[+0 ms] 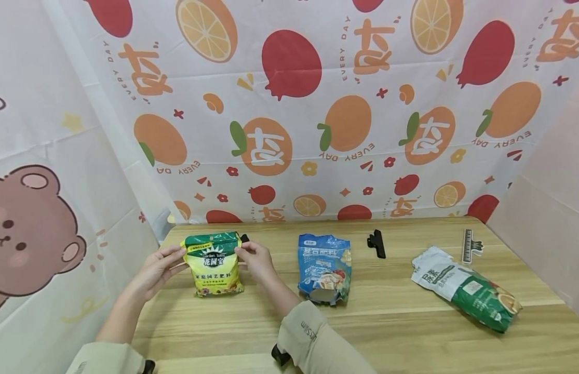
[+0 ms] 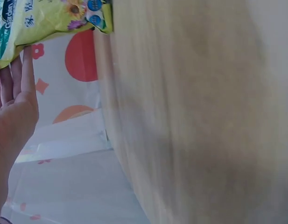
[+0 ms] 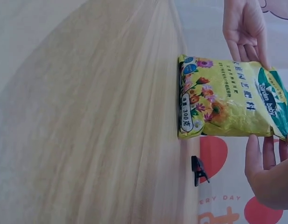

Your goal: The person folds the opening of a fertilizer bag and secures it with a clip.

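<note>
A yellow and green bag (image 1: 215,267) stands upright at the table's left, its green top edge pinched at both corners. My left hand (image 1: 155,270) grips the left corner with thumb and fingers; my right hand (image 1: 259,261) pinches the right one. In the left wrist view the left hand (image 2: 15,105) has its fingers behind the bag (image 2: 45,21). The right wrist view shows the bag's flowered front (image 3: 228,98) between the left hand (image 3: 246,30) above and the right hand (image 3: 272,175) below.
A blue bag (image 1: 324,267) stands mid-table, with a black clip (image 1: 376,244) to its right. A green and white bag (image 1: 467,288) lies at the right near a white-and-black clip (image 1: 471,246). Another black clip (image 3: 198,170) is beside the yellow bag. A patterned cloth (image 1: 294,130) hangs behind.
</note>
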`<state>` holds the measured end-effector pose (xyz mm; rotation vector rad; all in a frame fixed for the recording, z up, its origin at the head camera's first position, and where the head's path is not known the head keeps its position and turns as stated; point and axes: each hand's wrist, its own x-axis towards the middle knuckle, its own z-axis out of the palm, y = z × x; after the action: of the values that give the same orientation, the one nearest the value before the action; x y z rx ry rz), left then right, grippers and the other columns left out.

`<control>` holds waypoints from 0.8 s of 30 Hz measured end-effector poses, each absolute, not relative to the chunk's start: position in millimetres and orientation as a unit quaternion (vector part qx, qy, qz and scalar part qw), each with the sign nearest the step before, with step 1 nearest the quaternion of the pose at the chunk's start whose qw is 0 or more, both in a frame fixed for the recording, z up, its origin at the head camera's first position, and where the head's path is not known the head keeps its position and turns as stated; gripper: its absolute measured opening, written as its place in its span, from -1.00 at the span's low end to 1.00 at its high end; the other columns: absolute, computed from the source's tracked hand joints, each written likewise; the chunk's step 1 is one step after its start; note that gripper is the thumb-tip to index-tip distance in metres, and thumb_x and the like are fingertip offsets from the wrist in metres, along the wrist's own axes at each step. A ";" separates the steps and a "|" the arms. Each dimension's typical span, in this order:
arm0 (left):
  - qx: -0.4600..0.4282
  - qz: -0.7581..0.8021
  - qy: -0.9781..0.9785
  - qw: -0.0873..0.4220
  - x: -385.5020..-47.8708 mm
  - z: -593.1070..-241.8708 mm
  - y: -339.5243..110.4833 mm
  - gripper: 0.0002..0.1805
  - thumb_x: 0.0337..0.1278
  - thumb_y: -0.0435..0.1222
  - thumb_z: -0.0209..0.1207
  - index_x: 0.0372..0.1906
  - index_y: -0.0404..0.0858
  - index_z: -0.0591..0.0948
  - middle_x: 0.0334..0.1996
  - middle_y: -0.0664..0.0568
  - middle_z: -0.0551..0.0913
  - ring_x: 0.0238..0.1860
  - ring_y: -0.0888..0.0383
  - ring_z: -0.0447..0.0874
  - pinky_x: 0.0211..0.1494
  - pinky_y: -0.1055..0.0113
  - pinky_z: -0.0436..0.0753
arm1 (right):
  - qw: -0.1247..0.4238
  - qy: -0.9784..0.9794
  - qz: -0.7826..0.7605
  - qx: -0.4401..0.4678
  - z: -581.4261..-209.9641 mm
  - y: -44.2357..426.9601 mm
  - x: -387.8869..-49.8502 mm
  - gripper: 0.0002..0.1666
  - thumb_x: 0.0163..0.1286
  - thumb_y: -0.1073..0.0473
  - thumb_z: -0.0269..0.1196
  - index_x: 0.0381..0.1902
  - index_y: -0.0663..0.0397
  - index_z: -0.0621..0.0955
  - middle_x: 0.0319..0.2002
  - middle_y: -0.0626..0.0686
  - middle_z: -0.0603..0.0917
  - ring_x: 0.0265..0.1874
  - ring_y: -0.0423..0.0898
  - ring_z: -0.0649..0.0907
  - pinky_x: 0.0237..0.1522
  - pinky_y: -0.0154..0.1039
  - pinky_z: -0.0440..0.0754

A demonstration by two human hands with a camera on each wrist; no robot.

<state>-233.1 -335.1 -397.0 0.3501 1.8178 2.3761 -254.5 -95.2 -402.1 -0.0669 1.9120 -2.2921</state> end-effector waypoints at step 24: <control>0.136 0.709 0.688 0.071 -229.7 -389.9 -328.6 -0.82 0.38 -0.36 -0.10 -0.04 -0.29 0.45 -0.12 0.15 0.49 -0.07 0.35 0.48 0.00 0.47 0.46 | 0.100 0.641 -0.760 -0.038 -393.8 -90.1 -246.2 -0.85 0.28 0.22 0.22 -0.32 0.24 0.58 -0.35 0.02 0.56 -0.32 -0.12 0.58 -0.15 -0.10 0.58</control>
<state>-229.7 -328.6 -389.9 0.4082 2.0703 2.1328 -246.2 -90.1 -393.8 -0.1108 1.8936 -2.2474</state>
